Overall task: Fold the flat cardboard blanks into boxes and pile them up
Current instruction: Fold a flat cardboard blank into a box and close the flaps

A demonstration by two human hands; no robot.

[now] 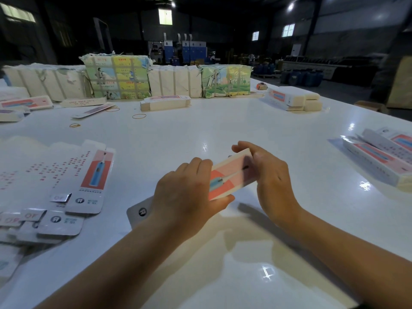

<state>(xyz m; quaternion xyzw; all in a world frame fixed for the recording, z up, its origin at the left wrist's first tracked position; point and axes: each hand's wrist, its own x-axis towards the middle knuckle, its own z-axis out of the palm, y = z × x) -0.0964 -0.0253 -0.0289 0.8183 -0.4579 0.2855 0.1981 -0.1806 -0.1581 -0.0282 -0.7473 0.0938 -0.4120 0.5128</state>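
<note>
the person stood at a wide white table [223, 121], both bare forearms reaching out over it. between the hands was a half-formed box [231, 175], pink and salmon with a blue toothbrush printed on its upper face, held just above the tabletop near the middle of the table and tilted, its far end higher. the left hand [185, 195] gripped the near end, fingers curled over the top and the thumb under the lower edge. the right hand [270, 175] gripped the far end, its fingers bent over the top edge and the thumb lying on the printed face. a grey flap [140, 211] with a round logo stuck out below the left wrist; it was blurred, and i could not tell how it joined the box.

to the left lay a spread of flat blanks [66, 186], overlapping, printed side up. at the right edge sat a pile of folded boxes [379, 157], lying lengthwise on one another. another small pile of boxes [294, 98] rested far right. along the back stood wrapped bundles [118, 76], some in plain white paper, some in coloured picture paper. a low stack of blanks [165, 102] lay just in front of them, and loose rubber bands [139, 116] lay on the table nearby.
</note>
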